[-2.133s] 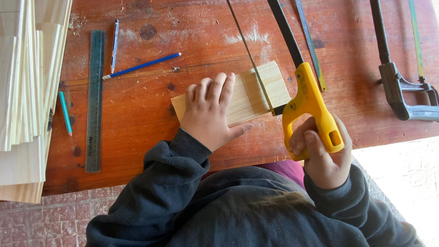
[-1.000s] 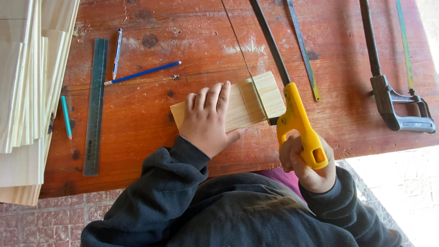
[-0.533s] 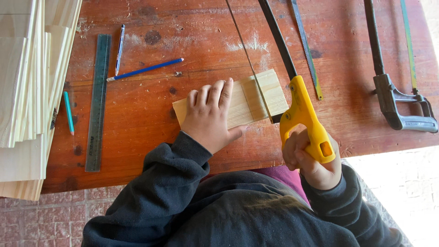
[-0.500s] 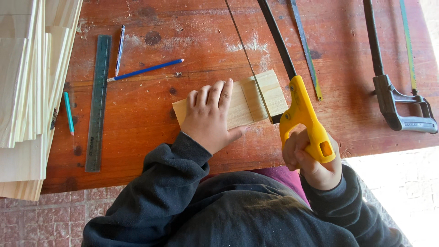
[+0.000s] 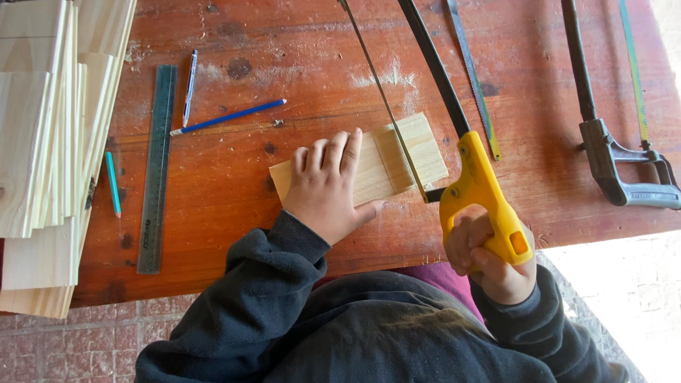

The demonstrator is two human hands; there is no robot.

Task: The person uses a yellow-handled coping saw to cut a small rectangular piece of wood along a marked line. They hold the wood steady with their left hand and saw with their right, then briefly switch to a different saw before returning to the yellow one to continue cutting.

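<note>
My left hand (image 5: 328,189) lies flat, fingers spread, on a small pale wooden board (image 5: 397,159) on the red-brown table (image 5: 234,213), pressing it down. My right hand (image 5: 489,266) grips the yellow handle of a hacksaw (image 5: 477,191) at the table's near edge. The saw's thin blade crosses the board at a cut line right of my fingers, and its black frame runs up and away over the table.
A stack of pale wooden boards (image 5: 42,142) fills the left side. Beside it lie a green pencil (image 5: 113,183), a metal ruler (image 5: 156,167), a blue pencil (image 5: 227,117) and a pen (image 5: 189,85). A second hacksaw (image 5: 617,156) and a loose blade (image 5: 472,78) lie right. Sawdust lies behind the board.
The hacksaw has slid back and forth along the cut, and my right hand has moved with it. My left hand has stayed on the board.
</note>
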